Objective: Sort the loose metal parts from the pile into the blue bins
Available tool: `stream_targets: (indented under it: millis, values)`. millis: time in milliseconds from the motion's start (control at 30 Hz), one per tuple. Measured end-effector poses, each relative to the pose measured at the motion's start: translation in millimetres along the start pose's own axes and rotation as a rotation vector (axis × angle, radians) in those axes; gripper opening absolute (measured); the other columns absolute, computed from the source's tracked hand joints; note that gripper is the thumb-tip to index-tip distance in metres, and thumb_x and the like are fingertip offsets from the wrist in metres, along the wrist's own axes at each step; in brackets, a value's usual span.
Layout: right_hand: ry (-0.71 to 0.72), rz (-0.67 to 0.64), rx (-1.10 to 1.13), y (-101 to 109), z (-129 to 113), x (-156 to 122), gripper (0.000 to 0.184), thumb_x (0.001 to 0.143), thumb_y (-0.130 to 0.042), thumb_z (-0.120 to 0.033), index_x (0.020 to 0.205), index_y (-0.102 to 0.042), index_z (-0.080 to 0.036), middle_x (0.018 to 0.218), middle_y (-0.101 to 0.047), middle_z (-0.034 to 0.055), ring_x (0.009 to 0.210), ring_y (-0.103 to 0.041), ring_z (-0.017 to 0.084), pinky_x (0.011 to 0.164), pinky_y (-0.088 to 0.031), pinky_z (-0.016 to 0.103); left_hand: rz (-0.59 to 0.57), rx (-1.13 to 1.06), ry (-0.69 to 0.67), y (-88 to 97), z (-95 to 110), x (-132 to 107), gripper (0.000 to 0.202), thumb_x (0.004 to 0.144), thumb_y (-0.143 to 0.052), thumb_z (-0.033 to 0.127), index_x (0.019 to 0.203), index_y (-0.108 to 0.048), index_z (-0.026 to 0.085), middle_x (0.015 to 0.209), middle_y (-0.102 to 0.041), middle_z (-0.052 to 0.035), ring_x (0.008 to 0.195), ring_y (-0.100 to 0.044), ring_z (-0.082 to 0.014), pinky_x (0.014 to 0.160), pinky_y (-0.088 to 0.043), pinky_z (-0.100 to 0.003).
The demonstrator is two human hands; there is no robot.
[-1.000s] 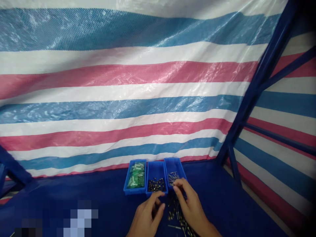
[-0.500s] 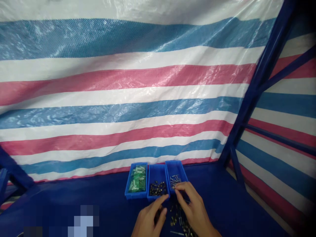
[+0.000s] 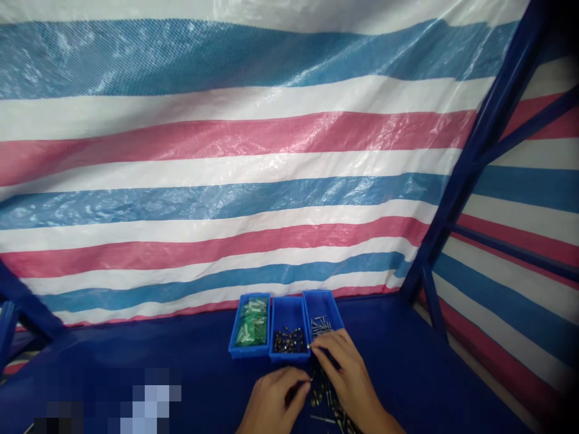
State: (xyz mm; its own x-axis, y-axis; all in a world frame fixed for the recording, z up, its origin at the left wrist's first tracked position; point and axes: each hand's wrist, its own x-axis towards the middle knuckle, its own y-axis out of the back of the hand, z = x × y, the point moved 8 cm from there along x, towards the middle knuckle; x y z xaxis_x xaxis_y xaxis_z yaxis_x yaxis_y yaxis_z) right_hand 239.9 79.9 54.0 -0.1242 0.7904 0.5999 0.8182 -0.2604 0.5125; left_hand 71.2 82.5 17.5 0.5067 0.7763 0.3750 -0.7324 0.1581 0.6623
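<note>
Blue-and-pink tarpaulin (image 3: 226, 138): hung across the back and right side, striped with white, creased and glossy.
Steel frame (image 3: 473, 150): painted dark blue, seen at the right, braced by crossbars.
Blue sheet (image 3: 398, 367): spread over the work surface (a pixelated patch (image 3: 151, 401) hides part of its lower left).
Plastic bins (image 3: 289, 357): three, blue, set side by side along the far edge of the sheet.
Left bin contents: green items (image 3: 252, 322), too small to identify.
Middle bin contents: dark small parts (image 3: 287, 341), heaped low.
Right bin contents: metal pins (image 3: 320, 325), lying in a loose bunch.
Loose pile (image 3: 323, 392): mixed metal parts, scattered on the sheet in front of the bins, partly hidden by the hands.
Progress: many parts are held in the bins; the pile is left outside them.
Left hand (image 3: 274, 398): fingers curled, half closed at the pile's left side; any hold cannot be told.
Right hand (image 3: 346, 371): fingers bent and drawn together at the right bin's front edge; any hold cannot be told.
Writing: none can be read.
</note>
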Motion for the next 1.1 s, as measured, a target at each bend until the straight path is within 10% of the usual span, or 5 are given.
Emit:
stream_targets:
  millis: [300, 600, 1100]
  values:
    - [0.033, -0.063, -0.085, -6.2, -3.0, -2.1, 0.019, 0.109, -0.058, -0.025, 0.114, -0.074, -0.034, 0.106, -0.075, 0.0026, 0.104, -0.068, 0.025, 0.09, -0.055, 0.04, -0.088, 0.075, -0.033, -13.6, -5.5, -0.7, 0.013, 0.101, -0.064, 0.031, 0.106, -0.076, 0.027, 0.09, -0.078, -0.0015, 0.077, -0.076, -0.0192, 0.07, -0.056, -0.024]
    - [0.057, -0.108, -0.129, -13.1, 1.9, -2.9, 0.023, 0.111, -0.052, -0.023, 0.118, -0.073, -0.031, 0.11, -0.073, 0.0045, 0.102, -0.066, 0.024, 0.089, -0.053, 0.039, -0.107, 0.25, -0.143, -25.6, -9.4, -1.3, 0.05, 0.084, -0.08, 0.073, 0.092, -0.074, 0.024, 0.07, -0.067, 0.004, 0.063, -0.065, -0.0166, 0.055, -0.04, -0.024]
    - [0.033, 0.04, -0.155, 1.6, 0.6, -1.4, 0.02, 0.11, -0.051, -0.023, 0.119, -0.067, -0.031, 0.106, -0.074, 0.0009, 0.098, -0.069, 0.021, 0.095, -0.05, 0.037, -0.072, 0.1, -0.085, -10.5, -1.8, -2.5, 0.009, 0.099, -0.066, 0.019, 0.106, -0.064, 0.025, 0.089, -0.069, 0.0011, 0.074, -0.069, -0.0158, 0.067, -0.049, -0.021]
